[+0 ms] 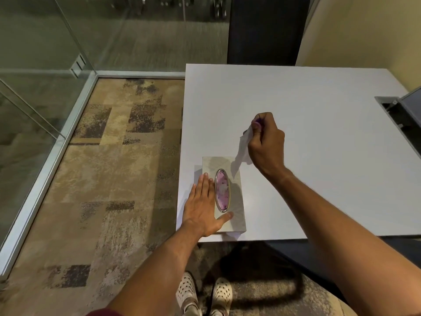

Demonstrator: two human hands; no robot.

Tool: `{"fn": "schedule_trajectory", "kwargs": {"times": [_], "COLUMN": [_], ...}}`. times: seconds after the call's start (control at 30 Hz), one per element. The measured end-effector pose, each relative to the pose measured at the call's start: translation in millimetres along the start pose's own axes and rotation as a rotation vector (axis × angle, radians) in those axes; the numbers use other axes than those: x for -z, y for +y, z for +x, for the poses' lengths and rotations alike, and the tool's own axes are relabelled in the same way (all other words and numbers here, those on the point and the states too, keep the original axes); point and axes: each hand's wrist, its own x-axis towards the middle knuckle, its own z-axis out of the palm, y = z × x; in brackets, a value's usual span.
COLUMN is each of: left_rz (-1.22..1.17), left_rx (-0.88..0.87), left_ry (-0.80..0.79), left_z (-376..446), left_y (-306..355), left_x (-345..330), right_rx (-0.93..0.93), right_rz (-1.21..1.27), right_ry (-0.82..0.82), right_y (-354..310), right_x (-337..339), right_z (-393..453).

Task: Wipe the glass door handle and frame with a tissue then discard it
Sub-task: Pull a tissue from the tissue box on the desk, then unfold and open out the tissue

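A pale tissue box with a silver-rimmed oval slot showing pink inside lies at the near left corner of the white table. My left hand rests flat on the box's left side, fingers spread. My right hand is raised above the table beyond the box, pinching a white tissue that hangs down from its fingers. Glass walls with a metal frame stand to the left and behind. No door handle is in view.
Patterned brown carpet covers the floor left of the table. A dark column stands behind the table. An open cable hatch sits at the table's right edge. My feet in white perforated shoes are below the table edge.
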Motion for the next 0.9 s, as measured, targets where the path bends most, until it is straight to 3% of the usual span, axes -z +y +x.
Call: {"fn": "schedule_trajectory", "kwargs": {"times": [0.23, 0.37, 0.5, 0.67, 0.9], "left_rz": [-0.102, -0.37, -0.663, -1.006, -1.059], "left_rx": [-0.006, 0.037, -0.061, -0.147, -0.129], "left_ry": [0.106, 0.266, 0.431, 0.471, 0.569], "left_z": [5, 20, 33, 36, 33], "left_y": [-2, 2, 9, 20, 34], "left_x": [26, 75, 134, 194, 236], "right_rx": [0.031, 0.021, -0.003, -0.068, -0.196], "right_rz": [-0.029, -0.033, -0.001, 0.096, 0.315], "right_ry": [-0.008, -0.032, -0.093, -0.182, -0.303], "right_y": [-7, -16, -29, -49, -75], "right_x": [6, 11, 14, 19, 33], "right_z": [13, 23, 34, 47, 59]}}
